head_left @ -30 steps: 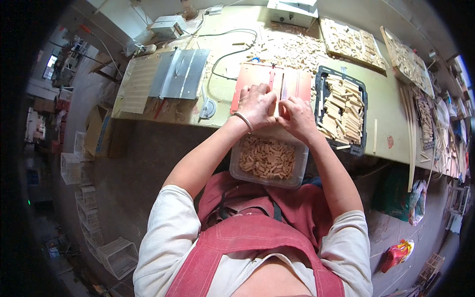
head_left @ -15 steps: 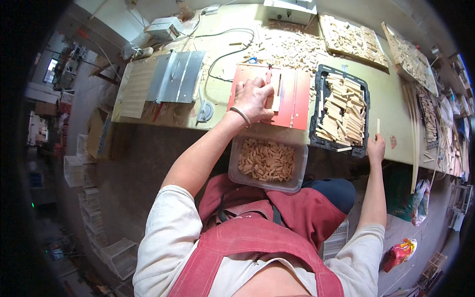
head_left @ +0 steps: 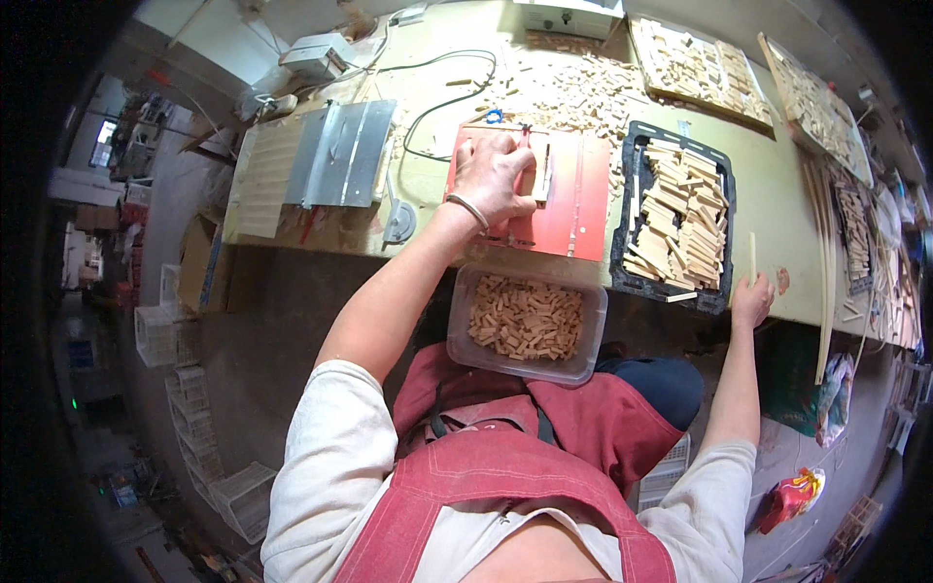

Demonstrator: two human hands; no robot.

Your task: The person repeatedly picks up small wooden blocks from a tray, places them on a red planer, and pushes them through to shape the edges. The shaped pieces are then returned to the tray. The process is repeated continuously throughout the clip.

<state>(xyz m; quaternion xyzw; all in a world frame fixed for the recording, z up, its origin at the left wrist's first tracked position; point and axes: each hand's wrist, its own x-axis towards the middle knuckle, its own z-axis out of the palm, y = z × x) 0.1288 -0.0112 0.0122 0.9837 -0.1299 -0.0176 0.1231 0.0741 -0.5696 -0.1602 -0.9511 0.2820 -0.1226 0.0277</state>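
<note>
My left hand [head_left: 494, 180] is closed on a small wooden piece [head_left: 538, 187] on the red saw plate [head_left: 573, 219], beside its slot. My right hand [head_left: 753, 299] pinches the lower end of a thin wooden strip [head_left: 751, 255] at the bench's front edge, right of a black tray [head_left: 624, 251] heaped with short wooden sticks. Below the red plate, a translucent bin [head_left: 598, 325] of small cut wooden pieces sits at my lap, under the bench edge.
A grey metal plate [head_left: 345, 155] and a round gauge [head_left: 398, 228] stand at left, near a black cable [head_left: 428, 126]. Loose pieces cover the bench back. Boards of pieces [head_left: 695, 73] and long strips [head_left: 824, 282] lie right; white crates [head_left: 155, 335] stand on the floor at left.
My right hand has left the red plate and moved right to the bench edge, taking hold of a strip there. My left hand has stayed on the plate, shifting slightly up.
</note>
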